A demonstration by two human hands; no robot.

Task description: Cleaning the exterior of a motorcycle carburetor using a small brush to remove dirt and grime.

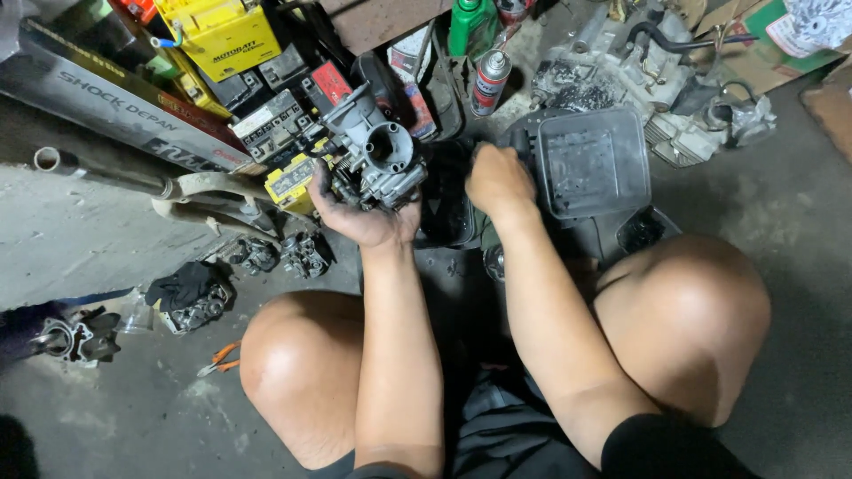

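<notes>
Carburetor (pixel 377 160): grey cast metal, grimy, held above the concrete floor (pixel 106 239) at scene centre. Its round bore faces up toward the camera; the long axis runs from far-left to near-right.

Left hand (pixel 359 213): cupped under the carburetor from the near side, palm up, fingers curled round the body in a firm grasp.

Right hand (pixel 499 182): just right of the carburetor, apart from it, knuckles up, fingers bent down into a black tray (pixel 444 213); whether they grip anything cannot be told.

Grey plastic lid (pixel 593 161): square, just right of the right hand.

Spray can (pixel 489 82): upright, far of the hands.

Yellow battery (pixel 222 35): far left.

Engine parts (pixel 275 255): small, dark, on the floor left of the left hand.

Orange-handled pliers (pixel 220 358): near left, beside the knee.
</notes>
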